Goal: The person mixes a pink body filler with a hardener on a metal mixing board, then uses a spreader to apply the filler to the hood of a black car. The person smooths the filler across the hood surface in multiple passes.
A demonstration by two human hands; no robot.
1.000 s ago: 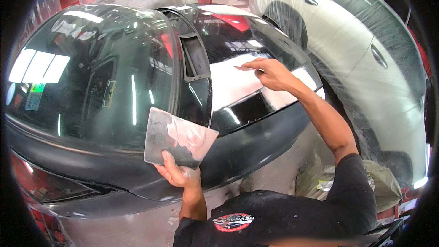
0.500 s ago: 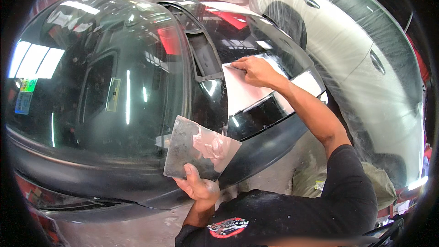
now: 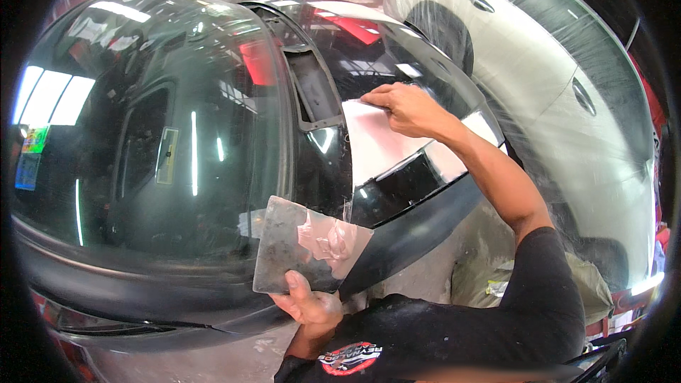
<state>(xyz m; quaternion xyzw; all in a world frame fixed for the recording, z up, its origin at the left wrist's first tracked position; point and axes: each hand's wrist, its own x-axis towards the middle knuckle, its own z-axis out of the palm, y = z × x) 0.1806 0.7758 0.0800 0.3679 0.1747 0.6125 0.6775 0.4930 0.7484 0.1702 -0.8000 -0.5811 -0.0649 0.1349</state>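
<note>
My left hand (image 3: pixel 312 303) grips the lower edge of a flat grey mixing board (image 3: pixel 275 259), thumb on top. A smear of pink body filler (image 3: pixel 328 242) lies on the board's right half. To the upper right, my right hand (image 3: pixel 418 111) is over a pale pink-coated panel (image 3: pixel 376 143) of a dark car. Its fingers are bent and pressed together at the panel's far left corner. A thin dark edge shows under the fingertips, but what they hold is too hidden to name.
The dark car's wide glass (image 3: pixel 213 128) fills the left side. A narrow opening (image 3: pixel 312 89) sits between glass and panel. A black glossy section (image 3: pixel 401 186) borders the pink area. At right stands a plastic-covered pale car (image 3: pixel 525 64); a khaki bundle (image 3: pixel 585 287) lies below it.
My right hand has shifted slightly right, its wrist higher and its fingers more curled. My left hand and the board sit a little lower in view.
</note>
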